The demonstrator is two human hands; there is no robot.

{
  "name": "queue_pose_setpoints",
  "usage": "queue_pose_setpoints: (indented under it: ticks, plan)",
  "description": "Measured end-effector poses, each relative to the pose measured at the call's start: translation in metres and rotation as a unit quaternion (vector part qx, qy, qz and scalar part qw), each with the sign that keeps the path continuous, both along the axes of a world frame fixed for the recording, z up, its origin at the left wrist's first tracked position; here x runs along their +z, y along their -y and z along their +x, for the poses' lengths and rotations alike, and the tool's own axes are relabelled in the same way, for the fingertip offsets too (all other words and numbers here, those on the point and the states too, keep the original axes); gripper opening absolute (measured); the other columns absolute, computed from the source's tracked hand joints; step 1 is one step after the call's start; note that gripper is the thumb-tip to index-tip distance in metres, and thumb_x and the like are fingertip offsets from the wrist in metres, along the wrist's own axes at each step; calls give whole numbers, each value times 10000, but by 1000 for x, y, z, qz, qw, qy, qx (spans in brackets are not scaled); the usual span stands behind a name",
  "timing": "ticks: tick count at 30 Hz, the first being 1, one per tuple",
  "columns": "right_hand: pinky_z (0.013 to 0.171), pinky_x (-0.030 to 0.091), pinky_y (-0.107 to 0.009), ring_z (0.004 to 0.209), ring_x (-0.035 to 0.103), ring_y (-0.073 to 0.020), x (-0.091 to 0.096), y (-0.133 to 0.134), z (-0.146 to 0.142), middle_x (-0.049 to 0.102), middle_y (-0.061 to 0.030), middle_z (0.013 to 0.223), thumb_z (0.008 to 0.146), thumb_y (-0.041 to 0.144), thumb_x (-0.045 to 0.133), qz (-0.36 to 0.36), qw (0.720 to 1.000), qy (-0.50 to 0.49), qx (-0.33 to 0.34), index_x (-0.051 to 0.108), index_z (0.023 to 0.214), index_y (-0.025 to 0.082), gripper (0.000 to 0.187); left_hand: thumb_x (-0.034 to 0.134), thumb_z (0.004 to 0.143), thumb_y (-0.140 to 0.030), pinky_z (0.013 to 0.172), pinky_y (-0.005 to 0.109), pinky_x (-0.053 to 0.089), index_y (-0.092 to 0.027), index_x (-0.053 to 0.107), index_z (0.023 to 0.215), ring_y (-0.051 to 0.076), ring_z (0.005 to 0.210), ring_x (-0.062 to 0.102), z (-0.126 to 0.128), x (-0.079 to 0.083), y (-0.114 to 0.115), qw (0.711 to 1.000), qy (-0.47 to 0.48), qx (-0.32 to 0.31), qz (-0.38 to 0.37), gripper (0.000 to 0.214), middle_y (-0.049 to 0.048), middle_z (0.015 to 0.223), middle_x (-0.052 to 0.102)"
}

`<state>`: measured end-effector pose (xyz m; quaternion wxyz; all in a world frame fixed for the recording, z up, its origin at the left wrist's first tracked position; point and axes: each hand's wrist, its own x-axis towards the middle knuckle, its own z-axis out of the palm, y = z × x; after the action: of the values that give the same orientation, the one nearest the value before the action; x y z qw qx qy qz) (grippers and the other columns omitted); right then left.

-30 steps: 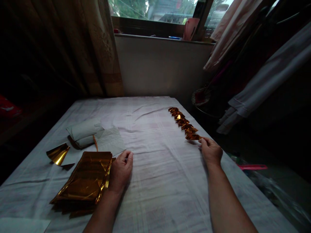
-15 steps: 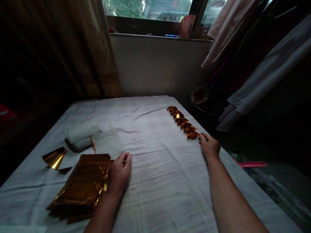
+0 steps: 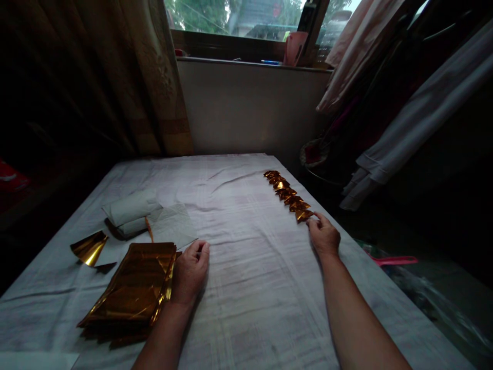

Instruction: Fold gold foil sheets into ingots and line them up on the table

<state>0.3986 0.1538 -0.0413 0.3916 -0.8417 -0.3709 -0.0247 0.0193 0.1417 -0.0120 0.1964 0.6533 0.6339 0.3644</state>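
A row of several small folded gold foil pieces (image 3: 287, 194) lies along the right side of a table covered with a white cloth (image 3: 246, 267). My right hand (image 3: 324, 236) rests at the near end of the row, fingers curled, fingertips touching the last piece. My left hand (image 3: 191, 272) lies on the cloth with fingers curled loosely, beside a stack of gold foil sheets (image 3: 134, 288).
A single curled gold sheet (image 3: 89, 248) and folded white paper (image 3: 133, 211) lie at the left. A curtain hangs at the back left, a window sill with a pink cup (image 3: 294, 47) behind. Clothes hang at the right, past the table edge.
My right hand has drawn slightly left and nearer along the end of the gold row. My left hand has stayed beside the stack.
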Motion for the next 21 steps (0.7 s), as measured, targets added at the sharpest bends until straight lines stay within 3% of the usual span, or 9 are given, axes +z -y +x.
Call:
queue_pose_setpoints:
  ticks: [5, 12, 15, 18, 21]
  plan:
    - [677, 473, -324, 735, 643, -248, -3, 4, -17, 748, -77, 787, 712, 440, 513, 14, 1000, -4, 20, 747, 1107, 182, 526, 454, 857, -403, 598, 239, 425, -222, 644, 754, 158, 614, 628, 1, 1, 1, 1000, 3, 0, -2, 282, 8, 677, 691]
    - [682, 491, -347, 769, 674, -267, -4, 10, -55, 767, -91, 847, 750, 462, 502, -24, 996, 5, 81, 771, 1036, 216, 463, 462, 895, -321, 639, 243, 425, -212, 669, 789, 163, 687, 654, 4, 5, 3, 999, -29, -8, -25, 257, 20, 733, 710]
    - [711, 508, -359, 806, 690, -272, -4, 13, -69, 774, -87, 895, 755, 469, 500, -25, 993, 4, 116, 780, 990, 233, 435, 473, 906, -269, 700, 257, 445, -212, 697, 872, 182, 800, 679, 7, 20, 9, 993, -77, -65, -66, 234, 46, 864, 746]
    - [739, 526, -360, 832, 701, -270, -3, 15, -75, 778, -81, 922, 751, 475, 501, 0, 991, -6, 133, 786, 922, 239, 408, 533, 900, -290, 753, 276, 452, -237, 727, 941, 201, 848, 689, 3, 47, 17, 976, -131, -143, -103, 205, 52, 940, 762]
    - [751, 531, -372, 828, 706, -277, -2, 16, -76, 781, -79, 897, 732, 490, 499, 12, 990, -23, 137, 787, 896, 236, 418, 528, 922, -363, 765, 293, 450, -257, 706, 1092, 219, 893, 687, -15, 73, 20, 972, -197, -75, -107, 268, 60, 1020, 755]
